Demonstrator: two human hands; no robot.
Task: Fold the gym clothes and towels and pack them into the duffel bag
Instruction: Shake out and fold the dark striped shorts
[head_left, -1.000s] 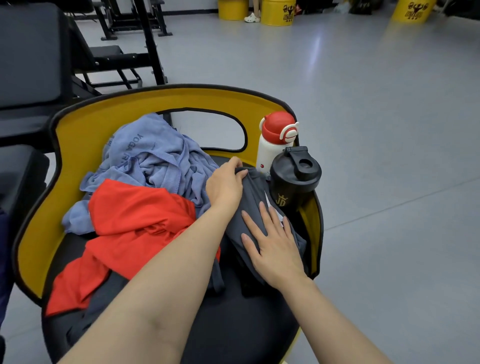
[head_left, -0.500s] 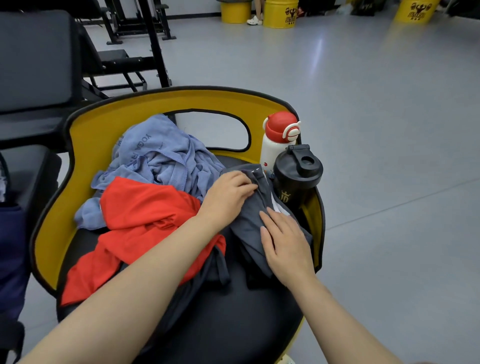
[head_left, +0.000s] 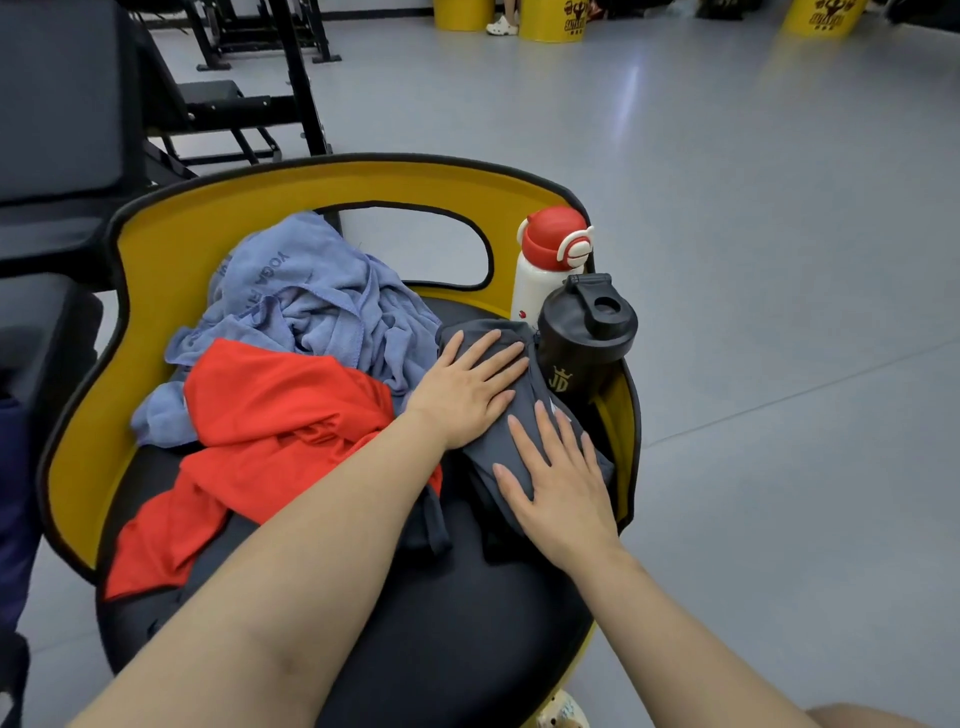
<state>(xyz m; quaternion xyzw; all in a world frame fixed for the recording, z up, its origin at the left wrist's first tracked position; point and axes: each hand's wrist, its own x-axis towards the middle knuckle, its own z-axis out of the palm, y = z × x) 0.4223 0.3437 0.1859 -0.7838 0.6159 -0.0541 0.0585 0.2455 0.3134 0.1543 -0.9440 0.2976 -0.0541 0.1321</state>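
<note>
Hands flat, fingers straight: left hand (head_left: 465, 391) and right hand (head_left: 557, 483) press the grey garment (head_left: 524, 415). Garment lies on the chair (head_left: 156, 270), beside the black shaker (head_left: 584, 343).

Blue towel (head_left: 311, 291): dark letters run along a fold and read "YOGA", then a few more letters bend into a crease and cannot be read.
Black shaker bottle (head_left: 582, 343): a gold crown sits over the gold letters "JD" on its side.
Yellow buckets (head_left: 558, 21): black print at the far wall, too small to read.
</note>
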